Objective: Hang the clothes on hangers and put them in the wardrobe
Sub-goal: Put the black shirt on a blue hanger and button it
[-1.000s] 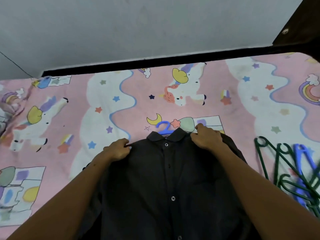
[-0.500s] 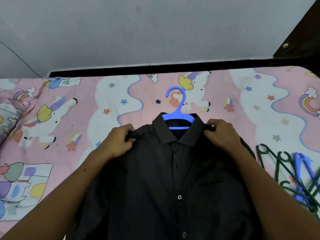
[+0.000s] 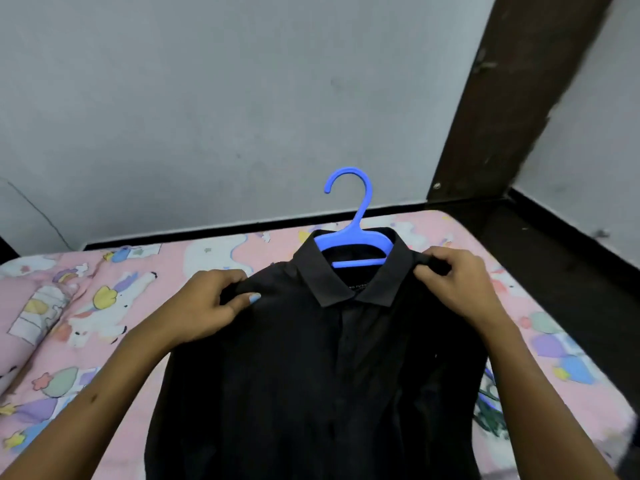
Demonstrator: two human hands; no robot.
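A black button-up shirt [image 3: 311, 375] hangs on a blue plastic hanger [image 3: 353, 237], whose hook sticks up above the collar. The shirt is lifted off the bed and held up in front of me. My left hand [image 3: 207, 306] pinches the shirt's left shoulder. My right hand [image 3: 457, 282] pinches the right shoulder next to the collar. The lower part of the shirt runs out of the frame at the bottom.
Below lies a bed with a pink unicorn-print sheet [image 3: 104, 306]. Green and blue spare hangers [image 3: 488, 407] peek out behind my right arm. A grey wall stands behind, with a dark wooden post [image 3: 502, 98] at the right.
Both hands have raised the shirt off the bed by its shoulders. The blue hanger's hook, nearly hidden at the collar before, now stands clear above it. The view has tilted up.
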